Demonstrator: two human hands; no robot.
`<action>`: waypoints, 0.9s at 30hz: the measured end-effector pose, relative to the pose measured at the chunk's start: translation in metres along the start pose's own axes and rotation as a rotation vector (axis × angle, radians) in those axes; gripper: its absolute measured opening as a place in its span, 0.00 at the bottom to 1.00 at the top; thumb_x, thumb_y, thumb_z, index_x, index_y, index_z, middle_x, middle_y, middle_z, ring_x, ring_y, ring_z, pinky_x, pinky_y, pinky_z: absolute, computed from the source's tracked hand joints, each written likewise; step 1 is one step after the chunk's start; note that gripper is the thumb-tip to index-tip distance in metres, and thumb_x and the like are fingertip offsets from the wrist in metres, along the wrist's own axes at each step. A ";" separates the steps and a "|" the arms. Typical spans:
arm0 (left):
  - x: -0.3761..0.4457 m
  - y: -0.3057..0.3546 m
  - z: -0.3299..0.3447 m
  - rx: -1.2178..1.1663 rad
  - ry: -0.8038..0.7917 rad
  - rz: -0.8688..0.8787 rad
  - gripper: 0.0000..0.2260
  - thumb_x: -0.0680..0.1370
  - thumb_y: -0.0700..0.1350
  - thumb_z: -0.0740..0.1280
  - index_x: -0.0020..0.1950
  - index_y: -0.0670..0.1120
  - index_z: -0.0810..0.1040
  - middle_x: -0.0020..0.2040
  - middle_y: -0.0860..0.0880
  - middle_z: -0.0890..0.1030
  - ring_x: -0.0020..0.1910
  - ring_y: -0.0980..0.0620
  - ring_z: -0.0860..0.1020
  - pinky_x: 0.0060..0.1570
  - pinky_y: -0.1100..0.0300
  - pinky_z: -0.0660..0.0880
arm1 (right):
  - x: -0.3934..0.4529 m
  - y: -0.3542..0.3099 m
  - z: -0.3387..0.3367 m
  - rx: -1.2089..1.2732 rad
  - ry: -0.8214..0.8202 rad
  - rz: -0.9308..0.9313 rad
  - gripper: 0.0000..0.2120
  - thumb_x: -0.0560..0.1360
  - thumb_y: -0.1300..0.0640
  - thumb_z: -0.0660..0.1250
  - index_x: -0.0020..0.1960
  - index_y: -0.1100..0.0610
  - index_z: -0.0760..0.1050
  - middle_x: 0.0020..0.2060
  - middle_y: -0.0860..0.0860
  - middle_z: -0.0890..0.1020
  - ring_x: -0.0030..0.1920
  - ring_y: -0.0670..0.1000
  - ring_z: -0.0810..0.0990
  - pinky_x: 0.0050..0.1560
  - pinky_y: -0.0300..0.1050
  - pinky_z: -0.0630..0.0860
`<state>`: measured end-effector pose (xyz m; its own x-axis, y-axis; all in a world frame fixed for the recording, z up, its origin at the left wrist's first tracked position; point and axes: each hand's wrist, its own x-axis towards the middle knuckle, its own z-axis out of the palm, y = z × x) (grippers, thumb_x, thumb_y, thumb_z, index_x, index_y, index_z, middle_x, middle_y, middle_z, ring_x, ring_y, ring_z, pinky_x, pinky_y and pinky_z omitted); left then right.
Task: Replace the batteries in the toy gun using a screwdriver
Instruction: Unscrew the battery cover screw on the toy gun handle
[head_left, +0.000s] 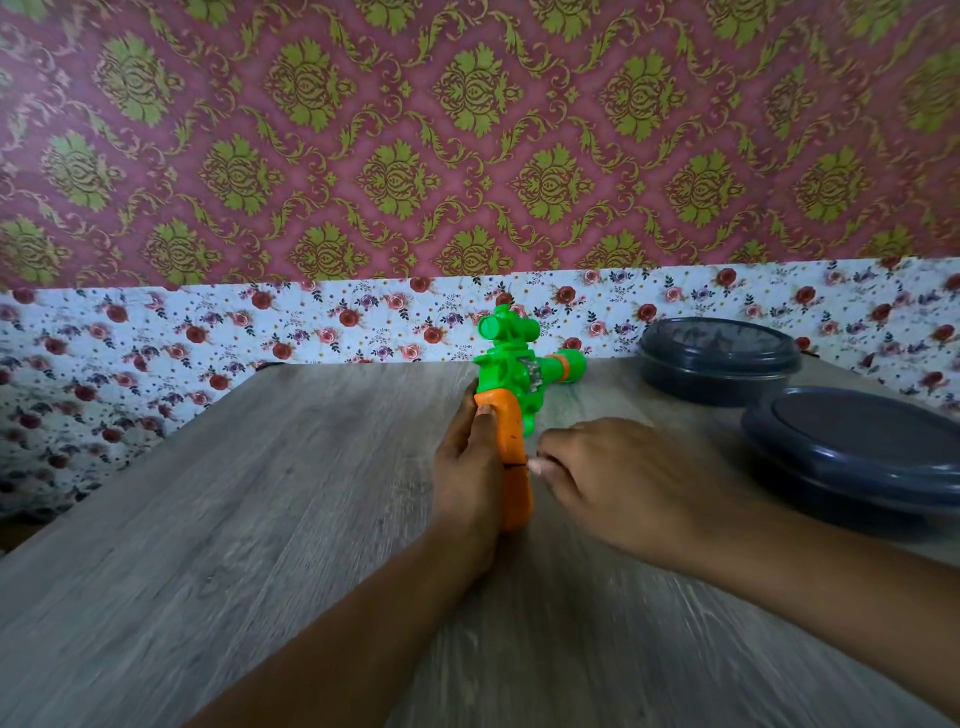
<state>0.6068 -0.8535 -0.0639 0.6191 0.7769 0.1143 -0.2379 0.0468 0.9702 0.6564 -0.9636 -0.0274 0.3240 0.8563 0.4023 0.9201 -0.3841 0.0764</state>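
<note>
The left hand (470, 462) has its fingers and thumb curled around the orange plastic grip of one green and orange plastic toy gun (514, 384), holding it on the table. The right hand (613, 478) sits just right of the grip, fingers curled inward with the fingertips (537, 465) at the grip's edge; blur hides whether they pinch anything. The toy gun stands near the middle of the far half of the table, with a green scope on top and its barrel pointing right.

Two dark grey round plastic containers with lids sit to the right of the toy gun: the far container (719, 361) level with the barrel, the near container (857, 452) closer to the person.

One grey wood-grain table (260, 545) carries everything. Behind the toy gun, a white floral band (208, 327) runs along the wall, with maroon and gold damask wallpaper (395, 140) above it.
</note>
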 end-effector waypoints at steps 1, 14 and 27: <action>0.000 0.000 0.000 0.024 0.005 0.005 0.18 0.82 0.46 0.57 0.72 0.51 0.67 0.61 0.55 0.73 0.57 0.56 0.73 0.53 0.64 0.70 | 0.003 0.001 0.000 0.091 -0.060 0.077 0.12 0.79 0.51 0.53 0.47 0.56 0.72 0.48 0.55 0.80 0.50 0.56 0.77 0.40 0.45 0.65; -0.001 -0.002 -0.002 0.111 0.011 0.003 0.18 0.82 0.50 0.56 0.72 0.54 0.66 0.69 0.49 0.72 0.55 0.56 0.72 0.56 0.60 0.65 | 0.003 0.007 0.012 1.370 -0.003 0.518 0.06 0.74 0.60 0.68 0.40 0.61 0.73 0.30 0.57 0.83 0.19 0.49 0.72 0.20 0.35 0.63; 0.008 -0.007 -0.003 0.093 0.014 -0.045 0.18 0.81 0.51 0.56 0.72 0.57 0.67 0.60 0.51 0.78 0.43 0.58 0.81 0.46 0.57 0.78 | -0.003 0.006 0.015 0.681 0.019 0.310 0.23 0.79 0.48 0.56 0.34 0.64 0.72 0.25 0.55 0.70 0.27 0.52 0.70 0.32 0.49 0.64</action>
<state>0.6113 -0.8454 -0.0704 0.6168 0.7842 0.0674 -0.1388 0.0241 0.9900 0.6638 -0.9632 -0.0421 0.5926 0.7349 0.3298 0.7219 -0.3028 -0.6223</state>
